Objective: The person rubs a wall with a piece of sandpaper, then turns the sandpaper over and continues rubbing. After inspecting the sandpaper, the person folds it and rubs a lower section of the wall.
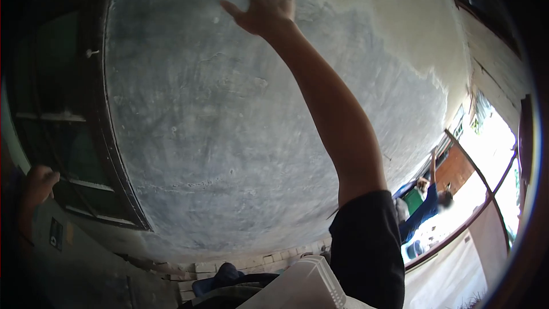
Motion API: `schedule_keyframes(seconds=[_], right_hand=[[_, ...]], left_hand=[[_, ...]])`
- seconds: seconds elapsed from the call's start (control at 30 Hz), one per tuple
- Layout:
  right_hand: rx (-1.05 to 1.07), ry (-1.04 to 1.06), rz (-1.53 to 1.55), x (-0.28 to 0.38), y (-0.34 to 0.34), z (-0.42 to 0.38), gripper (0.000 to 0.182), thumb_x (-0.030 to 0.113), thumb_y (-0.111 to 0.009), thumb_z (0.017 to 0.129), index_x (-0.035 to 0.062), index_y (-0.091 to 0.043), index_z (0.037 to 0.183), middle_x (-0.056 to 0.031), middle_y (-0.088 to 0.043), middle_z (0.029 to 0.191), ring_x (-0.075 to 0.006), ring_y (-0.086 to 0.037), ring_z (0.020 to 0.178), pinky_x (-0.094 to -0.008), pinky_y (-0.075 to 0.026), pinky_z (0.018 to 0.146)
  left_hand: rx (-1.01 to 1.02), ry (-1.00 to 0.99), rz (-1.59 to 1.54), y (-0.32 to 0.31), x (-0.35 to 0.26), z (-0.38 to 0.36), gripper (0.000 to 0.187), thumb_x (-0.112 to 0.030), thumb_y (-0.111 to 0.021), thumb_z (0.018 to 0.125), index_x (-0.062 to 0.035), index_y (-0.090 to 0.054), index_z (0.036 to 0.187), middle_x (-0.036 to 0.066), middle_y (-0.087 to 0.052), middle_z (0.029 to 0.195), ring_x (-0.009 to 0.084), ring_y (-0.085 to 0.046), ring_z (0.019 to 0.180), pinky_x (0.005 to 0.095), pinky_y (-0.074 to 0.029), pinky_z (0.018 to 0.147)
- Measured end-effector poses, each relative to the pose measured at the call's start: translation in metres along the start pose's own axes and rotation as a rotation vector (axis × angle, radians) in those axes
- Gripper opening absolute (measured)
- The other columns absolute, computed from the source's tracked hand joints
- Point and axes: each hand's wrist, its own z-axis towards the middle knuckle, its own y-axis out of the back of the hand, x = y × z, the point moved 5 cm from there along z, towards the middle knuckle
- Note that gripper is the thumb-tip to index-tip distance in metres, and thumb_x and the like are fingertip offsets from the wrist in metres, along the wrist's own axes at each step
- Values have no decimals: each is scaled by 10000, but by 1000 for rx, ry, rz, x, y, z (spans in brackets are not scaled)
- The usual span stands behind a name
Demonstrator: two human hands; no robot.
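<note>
My right hand [266,6] reaches high and lies against the wall [229,109], its fingers spread and the arm stretched up. A thin dark edge shows by the fingertips; whether something lies under the palm is hidden. Around and below this hand the wall is grey and patchy, with scuffs and chips, and paler paint borders it above and to the right. My left hand [41,186] is at the far left in shadow, fingers curled, in front of the dark window frame [108,131]. What it holds, if anything, cannot be made out.
A pale plastic piece [309,286] juts up near my body at the bottom. Bricks [280,257] line the wall's foot. At right, another person [426,212] in dark blue raises an arm, beyond a wooden rail [440,252]. A small latch [91,53] sticks out from the frame.
</note>
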Motion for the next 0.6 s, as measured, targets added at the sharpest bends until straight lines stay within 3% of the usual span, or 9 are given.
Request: schedule_keyframes(seconds=[0.07,0.17,0.27,0.33,0.47,0.53,0.6], right_hand=[[37,-39,-13,-7,1,6,973,739,-392,924,14,-237,1553,-149,-212,1618,-318,-181,1500,-505,-165,1219],[-74,44,14,-12,-10,-3,986,745,-397,918,10,-233,1554,-157,-218,1614,-321,-181,1499,-493,-166,1221],[-24,70,70,-11,-24,-17,1036,800,-383,889,48,-191,1576,-144,-151,1653,-320,-111,1535,-551,-177,1219],[-38,31,66,-10,-27,-18,1036,760,-463,879,46,-176,1572,-119,-189,1625,-307,-137,1517,-529,-177,1223],[-84,66,39,-18,-10,7,1060,802,-410,877,18,-214,1564,-163,-181,1642,-341,-114,1532,-536,-189,1219],[-78,36,95,-13,-6,8,1004,754,-411,909,4,-232,1553,-165,-220,1612,-325,-178,1500,-480,-169,1223],[-89,29,118,-13,-16,-4,1039,778,-415,891,5,-219,1558,-167,-199,1627,-336,-146,1515,-511,-180,1220]], left_hand=[[13,1,-5,-1,8,7,311,-223,-651,885,35,-631,713,93,-552,533,187,-583,442,360,-448,449],[40,-29,-58,-8,30,12,322,-218,-621,924,42,-628,734,96,-573,563,182,-591,434,339,-466,450],[-42,-6,-124,-7,29,7,326,-226,-652,890,41,-621,706,96,-552,552,187,-576,440,349,-442,443],[6,34,-81,-5,18,5,328,-238,-652,890,34,-624,709,99,-556,559,194,-575,447,362,-445,454],[59,0,67,3,-1,1,340,-220,-620,920,57,-623,721,110,-572,546,194,-601,438,354,-471,460],[-4,-9,35,-1,5,2,332,-228,-626,909,52,-637,731,114,-584,550,207,-610,444,365,-476,469],[-9,1,58,1,5,2,329,-231,-628,905,53,-643,739,114,-588,552,207,-614,450,362,-477,472]])
